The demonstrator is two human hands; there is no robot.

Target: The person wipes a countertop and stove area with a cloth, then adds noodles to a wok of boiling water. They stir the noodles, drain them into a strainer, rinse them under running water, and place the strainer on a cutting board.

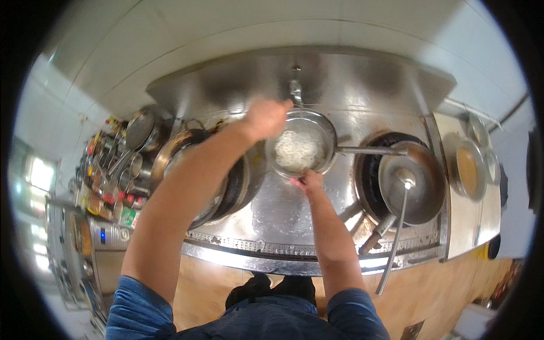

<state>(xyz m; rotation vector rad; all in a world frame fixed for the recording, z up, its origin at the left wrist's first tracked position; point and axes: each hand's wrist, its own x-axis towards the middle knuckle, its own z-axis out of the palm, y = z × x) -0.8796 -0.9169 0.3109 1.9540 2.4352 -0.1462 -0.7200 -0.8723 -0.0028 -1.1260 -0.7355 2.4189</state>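
Observation:
A round metal pan (pixel 330 127) with a long handle (pixel 369 150) pointing right is in the middle of the steel stove top (pixel 276 204). It holds liquid and a mass of pale, whitish food (pixel 295 149). My right hand (pixel 311 182) grips the pan's near rim. Above the pan's far left rim is my left hand (pixel 268 118), blurred, its fingertips close to the metal tap (pixel 296 90). Whether those fingers touch the tap or hold anything, I cannot tell. The tap's lower end is over the pan's far rim.
At right, a wok (pixel 427 191) sits tilted on a burner with a ladle (pixel 395 246) inside, its handle jutting past the front edge. Large pans (pixel 242 182) lie left, partly behind my left forearm. Bottles and pots (pixel 123 178) crowd farther left. Bowls (pixel 469 170) stand on the right counter.

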